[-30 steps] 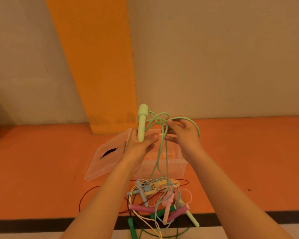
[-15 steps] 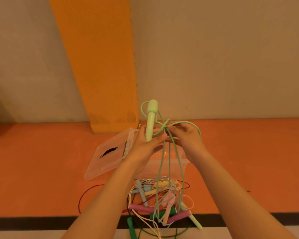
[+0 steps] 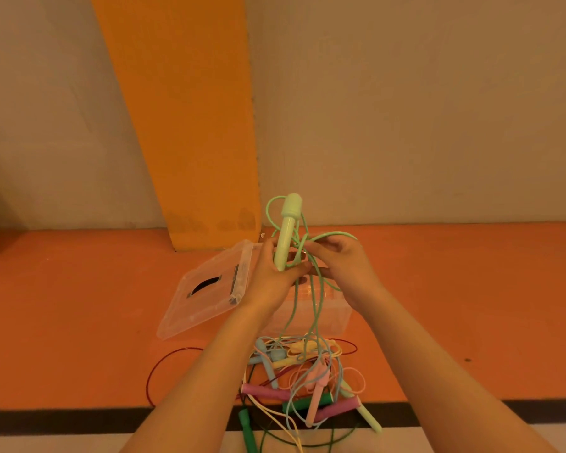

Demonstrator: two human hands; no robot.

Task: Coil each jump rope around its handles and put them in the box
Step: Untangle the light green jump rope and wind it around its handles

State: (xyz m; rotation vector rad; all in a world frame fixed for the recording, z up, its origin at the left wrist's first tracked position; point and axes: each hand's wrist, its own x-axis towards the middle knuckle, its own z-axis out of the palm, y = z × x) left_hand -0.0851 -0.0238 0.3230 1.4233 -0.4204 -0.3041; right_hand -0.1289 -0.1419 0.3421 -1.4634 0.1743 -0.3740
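"Above the open clear box, who holds what?"

"A person's left hand grips a mint-green handle upright. The right hand, touching the left, pinches that rope's cord beside the handle, with loose loops standing around it. The box sits on the orange floor near the wall edge, its lid tilted against its left side."

"And the risk?"

"Likely a snag. The cord drops in front of the box into the heap of jump ropes by the floor's near edge, at the black stripe. A second mint-green handle lies there, crossed by pink ones. A hard pull could drag the whole tangle up or tighten a knot. The loops look slack too, so they could slide off the handle if the pinch eases."

"Any brand, label or lettering?"

"None that can be read. The lid shows only a dark curved slot."
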